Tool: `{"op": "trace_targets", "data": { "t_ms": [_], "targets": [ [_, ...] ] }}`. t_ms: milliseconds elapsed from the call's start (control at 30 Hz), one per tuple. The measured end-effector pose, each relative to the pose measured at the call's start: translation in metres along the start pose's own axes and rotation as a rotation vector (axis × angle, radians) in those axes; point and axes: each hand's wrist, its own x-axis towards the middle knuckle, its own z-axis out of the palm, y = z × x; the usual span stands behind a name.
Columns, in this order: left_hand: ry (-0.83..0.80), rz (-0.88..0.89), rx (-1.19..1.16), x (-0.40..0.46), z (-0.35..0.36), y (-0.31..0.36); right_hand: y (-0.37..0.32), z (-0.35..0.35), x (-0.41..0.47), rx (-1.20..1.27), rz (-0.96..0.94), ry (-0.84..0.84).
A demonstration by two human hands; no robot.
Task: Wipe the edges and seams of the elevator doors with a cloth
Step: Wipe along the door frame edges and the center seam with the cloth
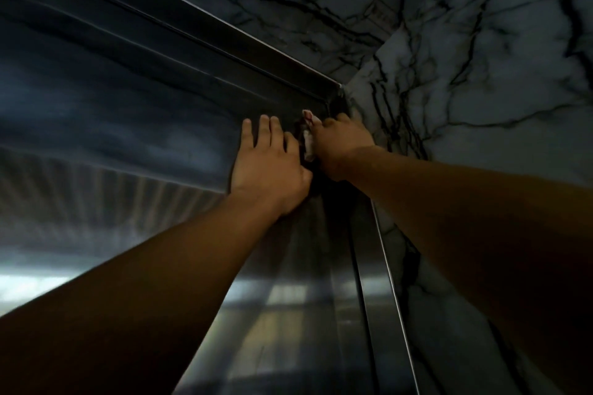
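A: What is taken in first?

B: The veined marble wall [481,58] is seen above and to the right, and the steel elevator door [144,144] is met below it. The door is bordered by a dark metal frame [224,42], whose upper right corner lies just above the hands.

A: And the hands?

B: The left hand [269,167] is laid flat on the door, fingers spread and straight; nothing is held by it. The right hand [340,144] is curled round a pale cloth [308,135], which is pressed into the seam just below that corner. Only a bunched edge of the cloth is shown between the two hands.

A: What could go wrong from here?

B: The corner could be missed, it is judged, because the light is poor and the seam is hidden by the fist. The cloth could be snagged or dropped if the grip is loosened at full reach. Fresh smears could be left on the steel by the bare left palm.
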Motion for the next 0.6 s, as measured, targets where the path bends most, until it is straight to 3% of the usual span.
{"op": "trace_targets", "data": {
  "t_ms": [600],
  "targets": [
    [-0.09, 0.102, -0.06, -0.107, -0.014, 0.014, -0.032, 0.005, -0.134, 0.005, 0.004, -0.113]
  ]
}}
